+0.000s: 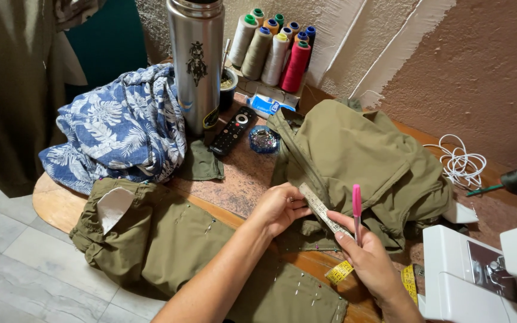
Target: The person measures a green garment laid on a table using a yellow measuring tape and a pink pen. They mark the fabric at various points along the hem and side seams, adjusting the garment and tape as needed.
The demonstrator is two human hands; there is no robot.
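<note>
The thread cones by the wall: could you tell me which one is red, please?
The red thread cone stands at the right end of the front row, beside cream and beige cones.

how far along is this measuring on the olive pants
Done: the olive garment is spread out and already carries several pins. In hand: the left hand and right hand stretch a measuring tape across the fabric, the right also holding a pink marker. Left: no marker lines show yet, and the sewing machine sits with no fabric under it.
</note>
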